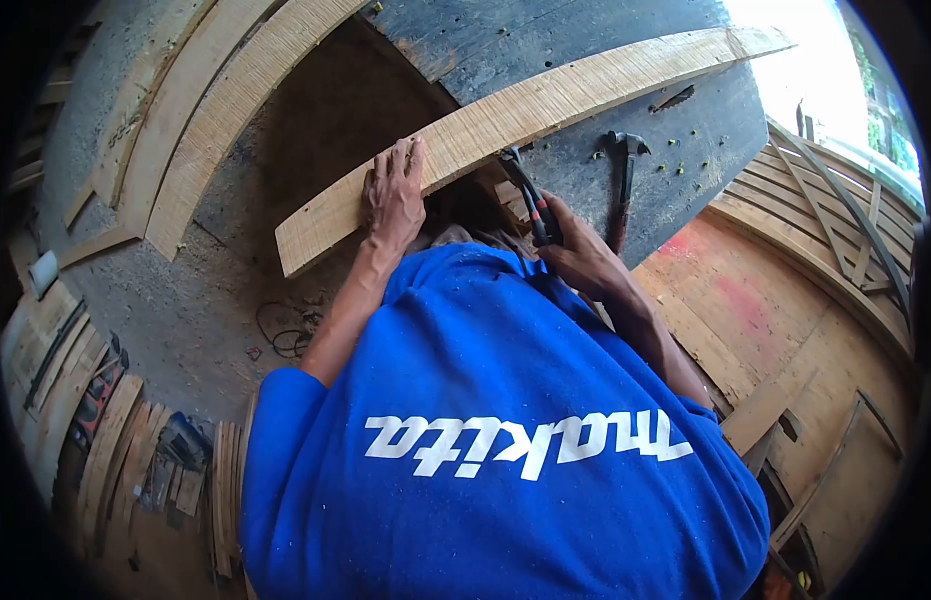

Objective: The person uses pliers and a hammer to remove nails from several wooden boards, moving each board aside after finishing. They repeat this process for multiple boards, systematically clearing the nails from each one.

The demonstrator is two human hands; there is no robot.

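A long curved wooden board [546,100] lies across in front of me, its left end sticking out past the dark workbench. My left hand [394,195] is closed over the board near that end, with the fingertips at its far edge. In my right hand [583,248] is a pair of pliers [534,200] with black and red handles. Their jaws are at the board's near edge; whether they grip anything there is too small to tell. A claw hammer [624,185] lies on the workbench [716,120] to the right of the pliers.
More curved boards [226,110] lie at the upper left. Small yellowish bits dot the bench near the hammer. A cable [281,335] is on the dusty floor. Stacked timber pieces [106,450] stand at the lower left, and a slatted wooden frame [826,210] is at the right.
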